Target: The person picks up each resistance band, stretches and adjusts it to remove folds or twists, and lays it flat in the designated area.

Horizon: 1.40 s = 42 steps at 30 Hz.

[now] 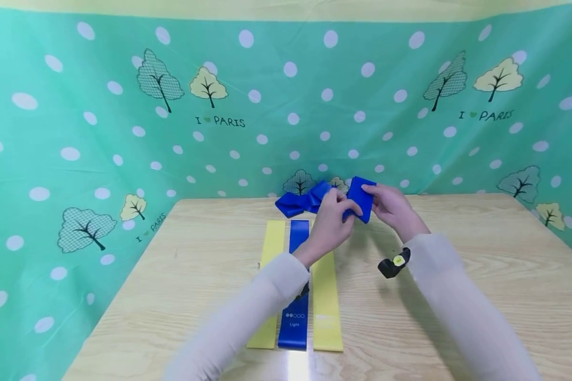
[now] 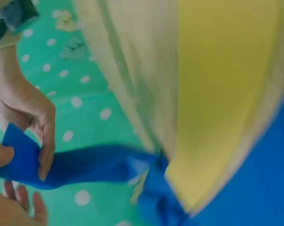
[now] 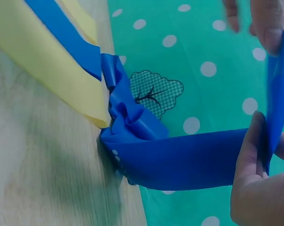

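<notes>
A long blue resistance band (image 1: 361, 198) is held up over the far edge of the table, its end folded into a flat packet. My right hand (image 1: 392, 207) grips the packet, thumb on its face. From the other side my left hand (image 1: 331, 221) pinches the same packet, its thumb (image 2: 2, 155) pressed on the band in the left wrist view. The band's loose part (image 3: 137, 120) lies crumpled near the far edge, and a stretch of it (image 3: 193, 160) runs up to my right hand (image 3: 262, 197) in the right wrist view.
A blue strip (image 1: 294, 328) marked "Light" lies flat between two yellow strips (image 1: 266, 338) (image 1: 328, 307) on the wooden table (image 1: 171, 296). A green polka-dot cloth (image 1: 248, 69) hangs behind the far edge. My left forearm crosses above the strips.
</notes>
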Each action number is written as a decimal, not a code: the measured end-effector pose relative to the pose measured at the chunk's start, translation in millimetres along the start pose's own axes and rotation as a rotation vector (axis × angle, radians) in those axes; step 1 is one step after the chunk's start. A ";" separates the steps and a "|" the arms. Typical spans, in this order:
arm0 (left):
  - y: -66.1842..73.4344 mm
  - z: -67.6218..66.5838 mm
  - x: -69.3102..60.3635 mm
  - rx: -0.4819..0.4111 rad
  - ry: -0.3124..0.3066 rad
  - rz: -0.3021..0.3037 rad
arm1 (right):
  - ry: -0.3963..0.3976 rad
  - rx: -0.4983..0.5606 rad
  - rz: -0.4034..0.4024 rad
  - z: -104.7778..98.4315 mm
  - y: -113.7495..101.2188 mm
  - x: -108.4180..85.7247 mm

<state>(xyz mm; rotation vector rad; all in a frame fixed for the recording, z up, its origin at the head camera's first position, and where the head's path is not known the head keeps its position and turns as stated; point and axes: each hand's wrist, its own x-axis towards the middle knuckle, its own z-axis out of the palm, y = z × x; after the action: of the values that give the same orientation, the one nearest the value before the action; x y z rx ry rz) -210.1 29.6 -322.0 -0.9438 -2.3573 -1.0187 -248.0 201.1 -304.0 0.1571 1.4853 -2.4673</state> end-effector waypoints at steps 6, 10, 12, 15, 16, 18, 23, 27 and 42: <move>-4.2 11.8 -9.2 -0.470 -0.009 -0.358 | 0.021 -0.094 -0.021 3.4 6.0 -2.6; -6.8 15.8 -8.0 -0.653 -0.011 -0.517 | 0.041 -0.210 -0.006 9.8 7.9 -4.1; -8.1 16.6 -5.5 -0.701 0.007 -0.602 | 0.034 -0.231 -0.006 14.3 8.7 -4.1; -9.5 15.5 -0.9 -0.701 0.018 -0.694 | 0.020 -0.198 -0.019 21.2 9.0 -3.5; -10.0 14.8 0.3 -0.697 0.012 -0.706 | 0.017 -0.202 -0.021 23.1 8.5 -3.3; -10.4 12.4 1.8 -0.668 -0.011 -0.714 | 0.028 -0.207 -0.019 26.1 5.8 -2.3; -10.0 5.3 -0.7 -0.627 -0.077 -0.725 | 0.126 -0.198 -0.017 28.4 -6.2 2.4; -5.6 0.7 -7.3 -0.629 -0.134 -0.733 | 0.191 -0.112 -0.033 23.6 -15.9 5.5; 25.1 -8.6 -42.4 -0.669 -0.369 -0.604 | 0.272 -0.162 -0.038 4.7 -15.9 14.6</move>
<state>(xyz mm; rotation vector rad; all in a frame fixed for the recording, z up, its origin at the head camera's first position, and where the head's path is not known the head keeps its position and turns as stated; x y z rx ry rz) -162.1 17.9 -329.2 -0.6553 -2.7275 -2.1193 -266.2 201.7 -291.5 0.4528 1.8048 -2.4160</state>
